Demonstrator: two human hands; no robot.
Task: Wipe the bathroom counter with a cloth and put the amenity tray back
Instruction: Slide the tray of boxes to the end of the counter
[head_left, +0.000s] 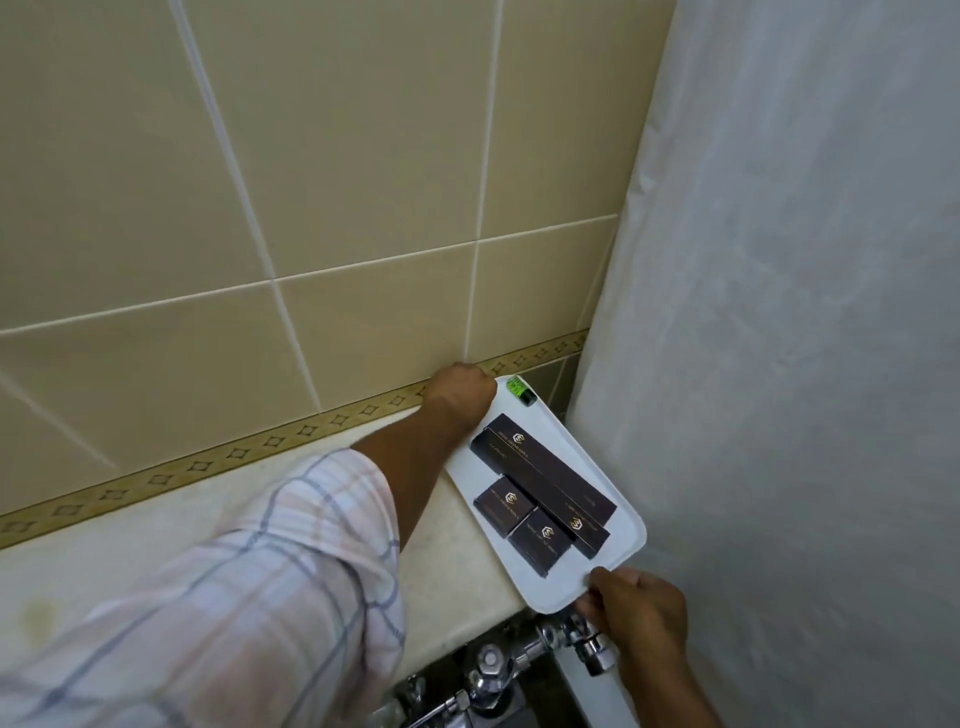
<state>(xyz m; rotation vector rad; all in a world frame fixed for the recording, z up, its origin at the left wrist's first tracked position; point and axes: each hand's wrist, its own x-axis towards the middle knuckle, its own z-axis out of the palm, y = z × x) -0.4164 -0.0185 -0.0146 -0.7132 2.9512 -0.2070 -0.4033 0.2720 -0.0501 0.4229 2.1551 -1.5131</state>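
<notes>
Plaid sleeve fills the lower-left corner, arm running up & right across the cream counter, which sits under and left of the forearm. Faint yellowish stain on the counter, left of the sleeve. Behind the arm: beige tiled wall w/ a gold diamond-pattern border strip along its base.

Left hand is curled closed on the far corner of the white amenity tray, knuckles close against the border strip; fingers hidden, so exact grip can't be told beyond that it's closed at the tray edge. Just right of that hand, at the tray's far end, a small green-labelled bottle w/ dark cap.

Tray lies angled over the counter's right end, between the 2 hands, near corner overhanging the front edge. On it: 2 long dark boxes side by side, 2 short dark boxes just left of them, nearer the counter, all w/ gold logos.

Right hand pinches the tray's near corner, thumb on top, fingers under. Below it, chrome valve fittings. Right of both hands, a white shower curtain hangs full height.
</notes>
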